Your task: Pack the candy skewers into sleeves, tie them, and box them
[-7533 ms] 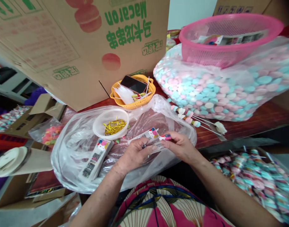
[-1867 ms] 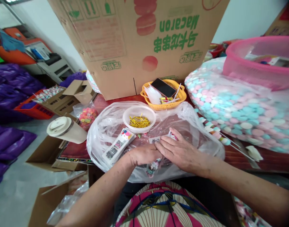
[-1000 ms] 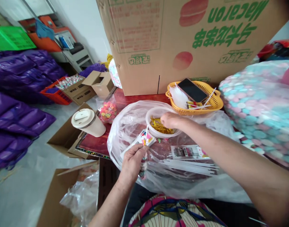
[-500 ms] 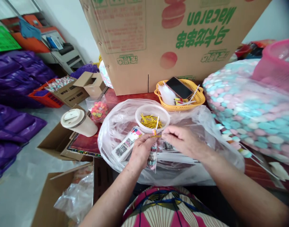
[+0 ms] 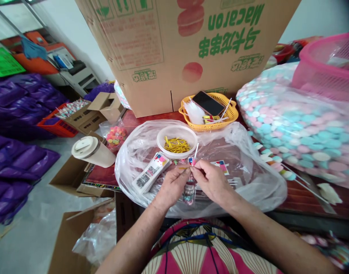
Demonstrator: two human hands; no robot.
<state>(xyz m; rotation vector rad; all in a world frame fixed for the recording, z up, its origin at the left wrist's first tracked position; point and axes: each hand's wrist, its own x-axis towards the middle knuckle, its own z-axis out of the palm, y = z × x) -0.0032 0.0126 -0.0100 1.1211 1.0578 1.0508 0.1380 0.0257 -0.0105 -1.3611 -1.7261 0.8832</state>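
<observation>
Both hands meet over the clear plastic on the table. My left hand [image 5: 173,186] is closed in a pinch, with a gold twist tie [image 5: 183,168] sticking out at its fingertips. My right hand [image 5: 213,182] pinches at the neck of a clear candy packet [image 5: 188,195], fingertips touching those of the left. From the packet's top a white stick [image 5: 196,149] points up; its lower end hangs towards me. Just beyond lies a white bowl [image 5: 160,142] of gold twist ties [image 5: 177,145]. Printed cards [image 5: 151,173] are stacked left of my hands.
A yellow basket [image 5: 186,120] with a phone [image 5: 208,102] stands behind the bowl, before a tall carton [image 5: 168,80]. On the right is a big bag of pastel candies [image 5: 300,133] under a pink basket [image 5: 319,68]. A lidded cup [image 5: 102,154] stands at the left table edge.
My right hand has moved in from beside the packet to its neck, joining the left hand. The gold tie now points left from the fingers. The view has shifted slightly.
</observation>
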